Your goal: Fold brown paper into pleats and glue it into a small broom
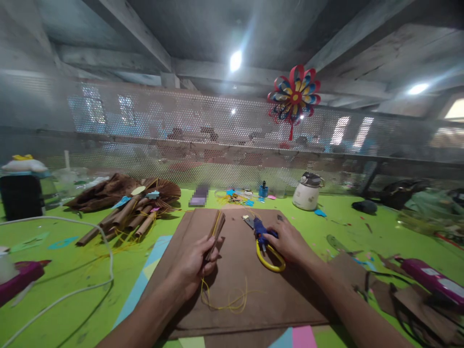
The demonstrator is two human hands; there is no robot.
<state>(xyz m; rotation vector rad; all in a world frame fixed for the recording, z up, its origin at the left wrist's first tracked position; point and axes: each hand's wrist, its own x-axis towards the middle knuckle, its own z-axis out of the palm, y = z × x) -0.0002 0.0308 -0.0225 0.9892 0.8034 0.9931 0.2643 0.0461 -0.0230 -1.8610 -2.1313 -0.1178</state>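
Observation:
My left hand (201,258) is wrapped round a narrow folded bundle of brown paper (218,226), held upright above a brown board (232,290). A yellow thread (232,307) hangs from the bundle and curls on the board. My right hand (284,238) is at the scissors (271,261), which have blue and yellow handles and blades pointing away to the left. Its fingers lie on the blue part of the handle; whether they grip it firmly is hard to see.
Rolled brown paper tubes (123,215) and pleated fans lie at the left, near a white cable (110,256). A white jar (306,191) stands behind. At right are a magenta power strip (431,280), black cables and paper scraps.

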